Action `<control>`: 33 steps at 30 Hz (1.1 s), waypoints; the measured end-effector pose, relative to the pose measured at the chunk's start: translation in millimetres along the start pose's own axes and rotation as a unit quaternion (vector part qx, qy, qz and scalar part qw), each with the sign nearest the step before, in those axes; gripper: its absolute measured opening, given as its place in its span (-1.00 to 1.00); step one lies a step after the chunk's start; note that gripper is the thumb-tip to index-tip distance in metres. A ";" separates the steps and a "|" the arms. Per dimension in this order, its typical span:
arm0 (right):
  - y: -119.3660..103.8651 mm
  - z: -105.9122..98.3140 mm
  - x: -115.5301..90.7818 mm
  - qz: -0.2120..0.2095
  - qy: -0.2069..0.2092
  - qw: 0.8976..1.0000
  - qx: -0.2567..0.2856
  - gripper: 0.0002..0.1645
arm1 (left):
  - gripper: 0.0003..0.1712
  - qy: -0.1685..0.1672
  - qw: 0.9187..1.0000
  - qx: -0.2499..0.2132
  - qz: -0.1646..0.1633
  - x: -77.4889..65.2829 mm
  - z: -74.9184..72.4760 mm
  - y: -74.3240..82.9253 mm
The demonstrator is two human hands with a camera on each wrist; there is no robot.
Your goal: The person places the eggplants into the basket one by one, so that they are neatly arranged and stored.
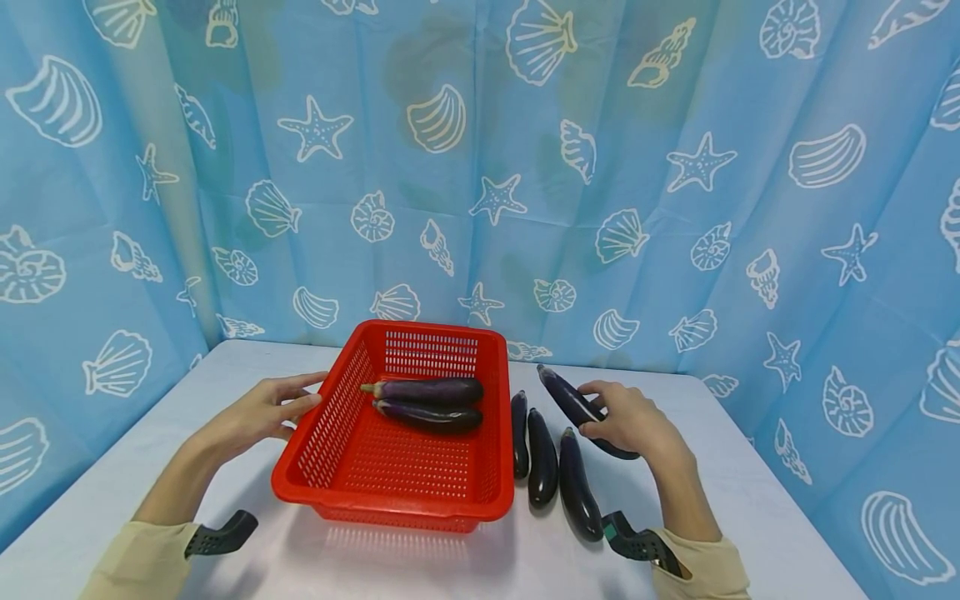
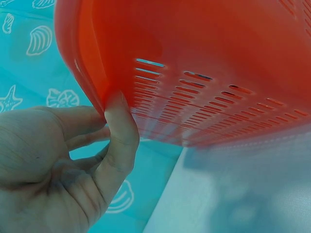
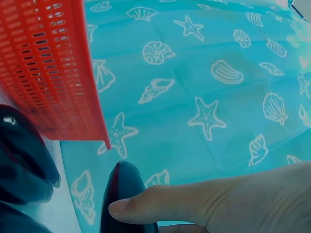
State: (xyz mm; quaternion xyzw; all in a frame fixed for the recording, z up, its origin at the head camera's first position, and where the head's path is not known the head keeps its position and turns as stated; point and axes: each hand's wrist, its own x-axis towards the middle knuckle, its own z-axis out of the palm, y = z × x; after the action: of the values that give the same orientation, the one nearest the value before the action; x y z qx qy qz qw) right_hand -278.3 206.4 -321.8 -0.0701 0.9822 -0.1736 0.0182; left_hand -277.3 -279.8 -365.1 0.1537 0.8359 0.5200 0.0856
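Observation:
In the head view, a red perforated plastic basket [image 1: 405, 467] holds two eggplants, an upper one [image 1: 435, 390] and a lower one [image 1: 427, 417]. My left hand [image 1: 273, 404] pinches the basket's left rim, with the thumb on one side and fingers on the other in the left wrist view. To the right of the basket, my right hand [image 1: 630, 421] grips an eggplant [image 1: 566, 398] around its middle; it lies at a slant, and its thumb-side hold shows in the right wrist view. Beside it are three more eggplants, one small [image 1: 519, 433], one middle [image 1: 542, 467] and one nearer me [image 1: 577, 492].
A white-covered table [image 1: 750, 517] lies under everything. Behind it and at both sides hangs a blue curtain [image 1: 480, 275] with white shell and starfish prints. Dark straps with wrist cameras sit on both forearms, the left one [image 1: 221, 533] beside the basket's near left corner.

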 end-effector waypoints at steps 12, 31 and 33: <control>-12.1 0.6 -1.5 -0.030 -0.006 1.000 0.003 -0.28 | -0.21 0.003 1.000 0.000 -0.003 -1.2 -0.6 -3.4; -26.5 -3.8 -9.3 -0.050 0.012 0.998 0.024 -0.30 | -0.21 0.000 1.000 0.001 -0.004 -0.5 -3.3 -2.2; -28.7 -4.2 -11.3 -0.050 0.012 0.998 0.026 -0.30 | -0.21 -0.003 1.000 0.002 -0.006 1.1 -3.1 -1.3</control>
State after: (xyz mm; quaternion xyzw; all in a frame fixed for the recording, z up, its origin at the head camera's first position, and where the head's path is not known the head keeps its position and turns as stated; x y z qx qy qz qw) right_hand -263.6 182.8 -307.9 -0.1163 0.9728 -0.2003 -0.0009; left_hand -279.5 -282.5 -364.9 0.1502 0.8375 0.5175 0.0907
